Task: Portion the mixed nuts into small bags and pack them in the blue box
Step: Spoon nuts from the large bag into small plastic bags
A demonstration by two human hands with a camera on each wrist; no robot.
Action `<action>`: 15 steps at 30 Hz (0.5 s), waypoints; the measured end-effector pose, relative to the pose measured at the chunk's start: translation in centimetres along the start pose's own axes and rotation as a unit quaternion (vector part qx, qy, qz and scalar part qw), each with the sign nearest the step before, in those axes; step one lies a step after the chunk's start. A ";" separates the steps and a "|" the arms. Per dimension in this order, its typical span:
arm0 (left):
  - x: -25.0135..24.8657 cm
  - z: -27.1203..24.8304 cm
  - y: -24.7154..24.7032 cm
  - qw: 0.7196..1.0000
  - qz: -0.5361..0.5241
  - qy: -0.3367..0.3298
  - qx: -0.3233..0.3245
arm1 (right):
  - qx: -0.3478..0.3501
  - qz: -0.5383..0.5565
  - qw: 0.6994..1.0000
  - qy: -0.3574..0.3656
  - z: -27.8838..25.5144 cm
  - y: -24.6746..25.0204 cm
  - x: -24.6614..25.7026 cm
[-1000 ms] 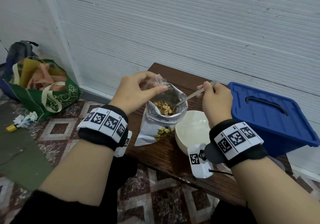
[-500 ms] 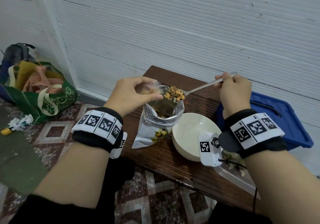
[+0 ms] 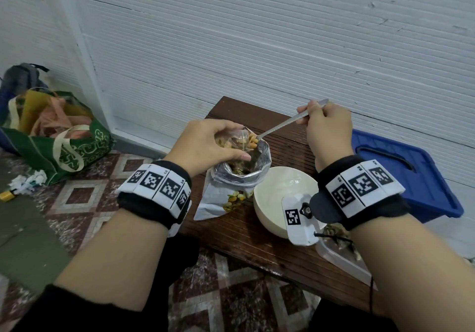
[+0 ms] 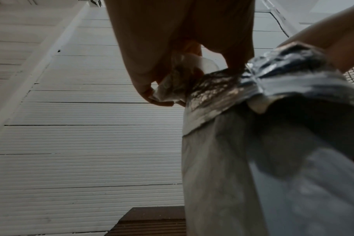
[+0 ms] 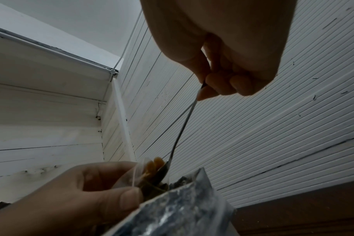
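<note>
Nuts [image 3: 252, 139] on spoon [image 3: 282, 125] beside left hand [image 3: 208, 144], under right hand [image 3: 326, 128].

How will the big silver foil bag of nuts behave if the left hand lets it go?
The silver foil bag is probably floppy: its rim is crumpled and folded over. It stands tall on the wooden table with its mouth open, so it may tip and spill. The left hand also pinches a small clear bag, likely limp too.
</note>
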State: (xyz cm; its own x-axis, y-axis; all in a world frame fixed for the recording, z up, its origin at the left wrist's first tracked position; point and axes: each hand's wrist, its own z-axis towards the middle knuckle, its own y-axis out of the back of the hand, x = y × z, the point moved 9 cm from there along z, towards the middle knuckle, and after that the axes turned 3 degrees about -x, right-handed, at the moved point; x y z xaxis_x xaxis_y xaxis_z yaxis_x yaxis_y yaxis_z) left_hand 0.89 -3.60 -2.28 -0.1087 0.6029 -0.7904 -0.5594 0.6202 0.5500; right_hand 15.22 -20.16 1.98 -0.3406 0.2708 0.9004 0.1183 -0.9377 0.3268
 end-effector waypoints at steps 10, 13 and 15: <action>0.1 0.2 0.2 0.999 -0.002 0.000 -0.040 | 0.028 0.117 0.988 0.093 -1.3 -0.2 2.4; 0.6 0.1 0.8 0.998 -0.019 0.019 -0.065 | -0.004 0.135 0.984 0.116 -1.3 1.0 2.9; 0.9 0.1 1.2 0.996 -0.027 0.030 -0.075 | -0.034 0.130 0.984 0.119 -1.0 1.8 2.7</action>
State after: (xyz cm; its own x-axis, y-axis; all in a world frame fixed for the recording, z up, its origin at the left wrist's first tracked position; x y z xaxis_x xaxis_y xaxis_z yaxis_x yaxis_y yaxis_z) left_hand 0.19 -2.28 -2.31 -0.1214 0.5368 -0.8349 -0.6825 0.5656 0.4629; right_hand 13.53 -21.37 4.74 -0.5169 -0.0314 0.8555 0.1707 -0.9830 0.0671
